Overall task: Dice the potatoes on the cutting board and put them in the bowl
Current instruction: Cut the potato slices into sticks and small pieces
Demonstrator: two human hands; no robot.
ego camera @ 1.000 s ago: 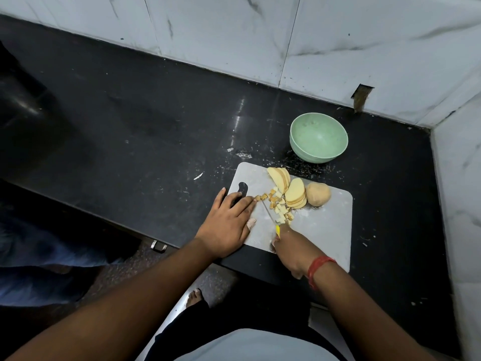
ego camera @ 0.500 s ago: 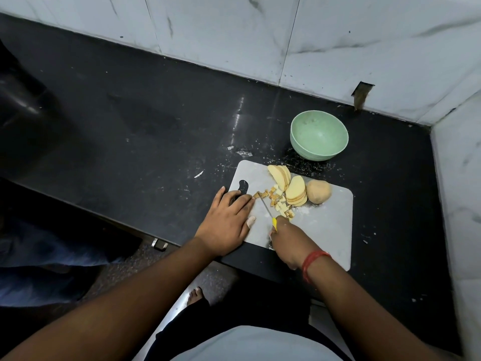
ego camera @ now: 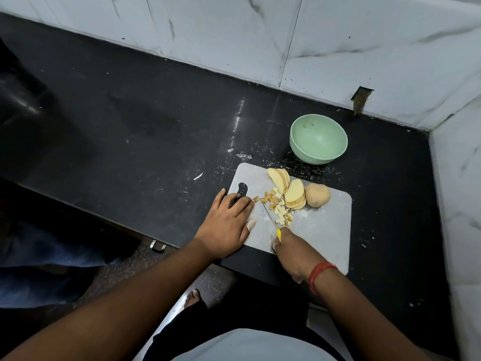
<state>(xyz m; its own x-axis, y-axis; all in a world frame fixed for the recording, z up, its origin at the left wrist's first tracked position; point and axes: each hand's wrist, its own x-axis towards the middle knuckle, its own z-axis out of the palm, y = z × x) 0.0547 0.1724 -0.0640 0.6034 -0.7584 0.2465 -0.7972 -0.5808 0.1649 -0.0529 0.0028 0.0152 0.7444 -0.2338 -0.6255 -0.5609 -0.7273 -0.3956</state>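
Where white marble walls (ego camera: 234,29) meet, a glossy black tabletop (ego camera: 130,121) (crumb-flecked) carries a grey rectangular cutting board (ego camera: 325,225); left hand (ego camera: 226,225) presses flat, fingers straight; right hand (ego camera: 294,254) grips a yellow-handled knife (ego camera: 278,234).

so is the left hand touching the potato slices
Apart. The head view shows the left hand flat on the cutting board, with bare board and diced pieces between it and the potato slices.

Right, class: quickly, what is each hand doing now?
Left hand: open, flat on the cutting board.
Right hand: gripping the knife.
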